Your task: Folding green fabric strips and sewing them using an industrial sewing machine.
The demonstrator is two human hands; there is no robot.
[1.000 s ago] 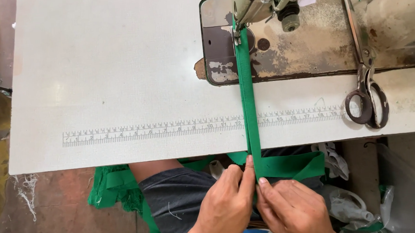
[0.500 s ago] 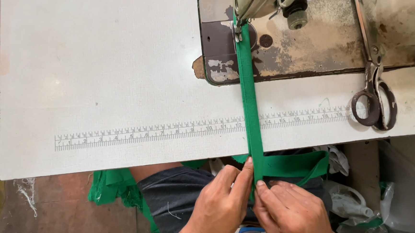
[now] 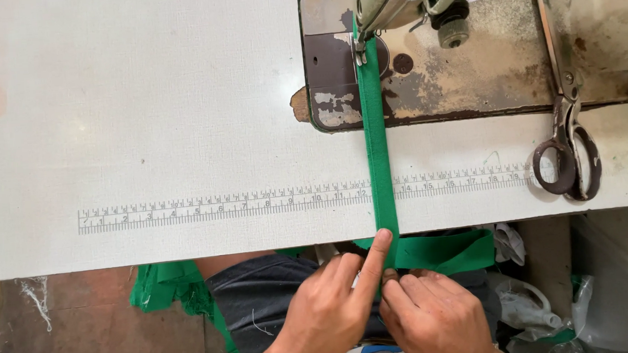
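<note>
A wide white bench [image 3: 149,99] fills most of the view, its near edge running across just above the person's lap. A printed ruler strip [image 3: 221,207] lies along that edge, placed where cloth can be measured as it passes.

At the far right of the bench sits the worn metal bed of a sewing machine [image 3: 467,72], rust-patched, with the pale green head over it. A narrow green strap [image 3: 377,143] runs straight from under the presser foot, across the ruler strip, to the bench edge, drawn flat and taut so it feeds in line with the needle. Below the edge the strap turns off to the right as a folded length [image 3: 446,252], and more green cloth [image 3: 165,294] hangs beside the person's dark shorts [image 3: 264,303].

A large pair of scissors [image 3: 566,139] lies to the right, blades on the machine bed and handles on the bench, well apart from the strap.

The left hand [image 3: 330,314] reaches up from the lap with its forefinger stretched out and pressed on the strap right at the bench edge, pinning the fold; its other fingers are curled. The right hand [image 3: 431,315] sits just beside it, fingers bunched together on the strap below the edge, seemingly pinching the fold, though the grip itself is hidden.
</note>
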